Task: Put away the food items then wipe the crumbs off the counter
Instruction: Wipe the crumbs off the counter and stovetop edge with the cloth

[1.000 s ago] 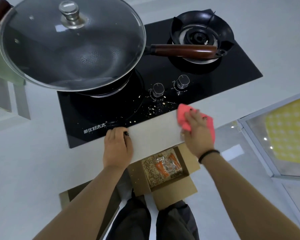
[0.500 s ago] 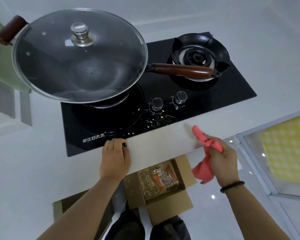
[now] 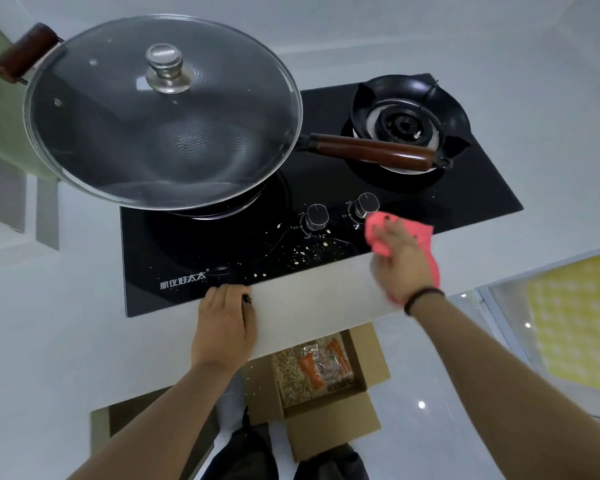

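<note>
Right hand (image 3: 404, 261) flat on pink cloth (image 3: 420, 237), fingers spread nearly straight, pressing it onto black hob (image 3: 465, 188) just below right knob (image 3: 366, 204). Left hand (image 3: 224, 323) curled over left edge of white board (image 3: 312, 303) at counter edge, gripping it. Crumbs (image 3: 305, 252) scattered on hob glass between hands. Food packets (image 3: 316, 370) lie in open cardboard box (image 3: 329, 434) on floor below.

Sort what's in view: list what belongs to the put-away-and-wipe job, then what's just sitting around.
Job:
pink cloth under the right hand
crumbs on the cooktop
white sheet held by the left hand
food packets in the cardboard box

Lying about:
lidded wok
burner
knobs
</note>
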A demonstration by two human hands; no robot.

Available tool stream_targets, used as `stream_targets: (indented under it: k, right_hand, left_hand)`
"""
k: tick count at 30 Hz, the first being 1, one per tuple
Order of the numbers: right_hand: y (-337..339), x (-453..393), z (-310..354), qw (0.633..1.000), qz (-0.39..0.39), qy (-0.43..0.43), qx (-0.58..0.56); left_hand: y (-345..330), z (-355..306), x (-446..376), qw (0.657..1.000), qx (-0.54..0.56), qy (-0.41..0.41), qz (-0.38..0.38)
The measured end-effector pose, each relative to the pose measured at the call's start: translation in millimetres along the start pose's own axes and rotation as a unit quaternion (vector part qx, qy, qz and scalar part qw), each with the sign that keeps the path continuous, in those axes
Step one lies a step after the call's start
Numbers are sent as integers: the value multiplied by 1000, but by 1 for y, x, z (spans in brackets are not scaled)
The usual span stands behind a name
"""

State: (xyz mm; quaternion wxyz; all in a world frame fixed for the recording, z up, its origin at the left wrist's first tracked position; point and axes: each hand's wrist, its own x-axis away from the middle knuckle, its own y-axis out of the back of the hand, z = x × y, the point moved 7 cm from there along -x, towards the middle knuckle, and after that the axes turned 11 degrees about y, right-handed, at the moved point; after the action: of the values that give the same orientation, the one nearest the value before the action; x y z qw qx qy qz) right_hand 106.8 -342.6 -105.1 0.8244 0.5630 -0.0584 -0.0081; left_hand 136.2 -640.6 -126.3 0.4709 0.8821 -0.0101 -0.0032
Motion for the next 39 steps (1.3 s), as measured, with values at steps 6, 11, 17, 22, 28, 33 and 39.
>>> stream_targets:
  k: [6,11,17,22,28,33,39]
  right_hand:
    - [-41,67,77,972,121,161,-121]
    - [21,48,52,941,-115,-31,-315]
    - [34,-25,79,976,-94,47,-188]
    - [22,-98,90,990,-32,86,-108]
    - [-26,-157,104,966,131,192,-110]
    - [-24,-148,102,955,176,239,-25]
    - [-6,-98,99,947,147,215,187]
  left_hand:
    - [-1,1,1,1000,-12,1,3]
    - [-2,2,-2,1000,-12,-5,2]
    - [-2,3,-1,1000,-15,-8,1]
    - [-4,6,-1,1000,-21,2,5]
    - [-4,5,-2,1000,-26,-5,-2]
    - [-4,6,-2,1000,-29,-6,-2]
    - [-2,4,-3,1000,-25,-7,1]
